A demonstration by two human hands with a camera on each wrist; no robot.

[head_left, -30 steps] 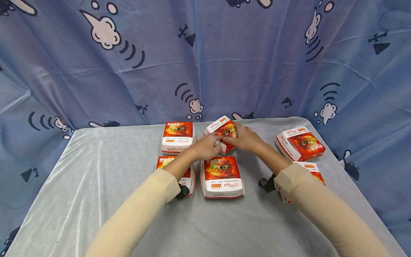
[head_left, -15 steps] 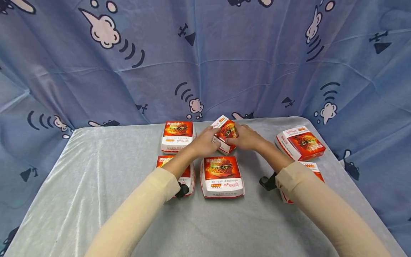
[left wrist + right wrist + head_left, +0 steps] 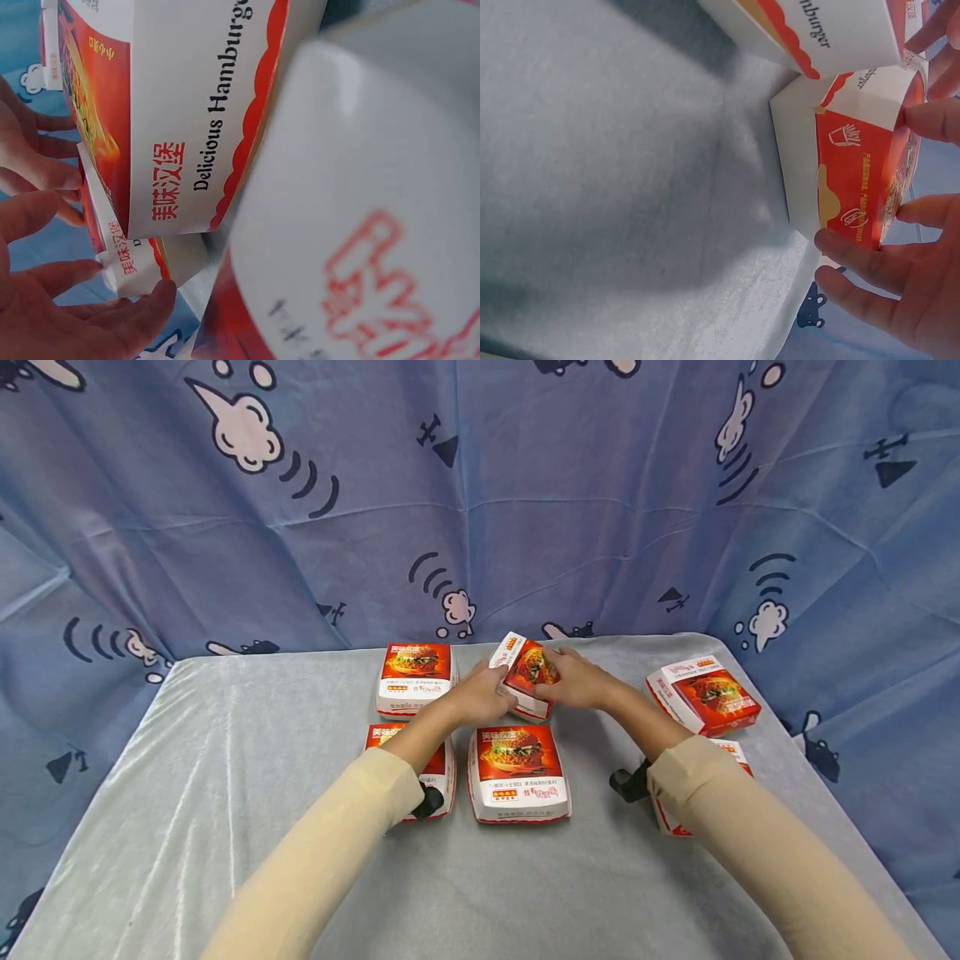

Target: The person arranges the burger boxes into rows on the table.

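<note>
While the near middle box point(image 3: 519, 773) lies flat, half-curled fingers of left hand point(image 3: 478, 696) and right hand point(image 3: 579, 681) grip the angled box point(image 3: 529, 673) at its twelve o'clock. The left now grips an edge (not the top), baring the burger print.

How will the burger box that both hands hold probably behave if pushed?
The burger box is unlikely to roll, since its sides are flat. Its walls look like thin folded card, so it may dent if squeezed. The soft-looking cloth might slow its sliding.
</note>
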